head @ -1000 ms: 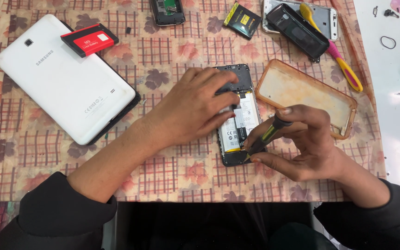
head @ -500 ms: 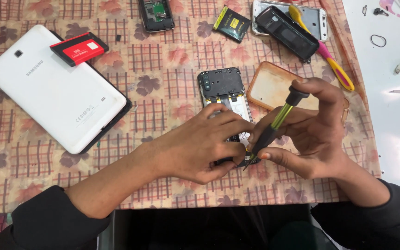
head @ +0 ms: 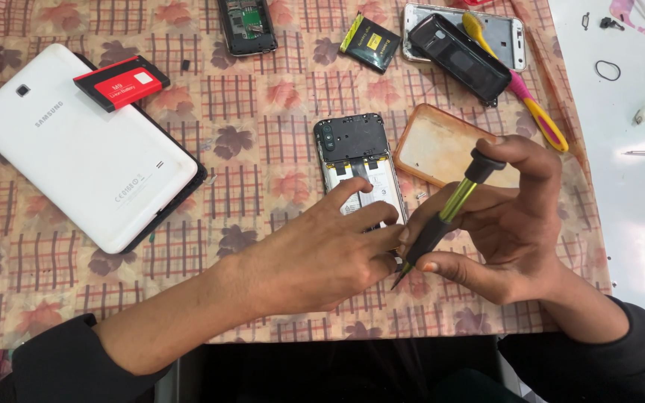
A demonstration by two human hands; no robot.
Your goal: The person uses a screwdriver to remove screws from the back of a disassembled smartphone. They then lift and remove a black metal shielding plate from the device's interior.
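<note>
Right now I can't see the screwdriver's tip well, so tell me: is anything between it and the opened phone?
The left hand lies over the opened phone's lower half. The screwdriver in the right hand points down beside those fingers, its tip at the phone's lower right edge; contact is unclear.

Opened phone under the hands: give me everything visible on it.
The phone lies flat on the patterned cloth, back cover off, camera end away from the person. Upper part: black plastic shield with a camera strip at its left. Below: a silvery battery area crossed by flat cables. The left hand rests fingers on its lower half, hiding the bottom end. The right hand holds a screwdriver, tip down near the lower right corner; contact cannot be told.
</note>
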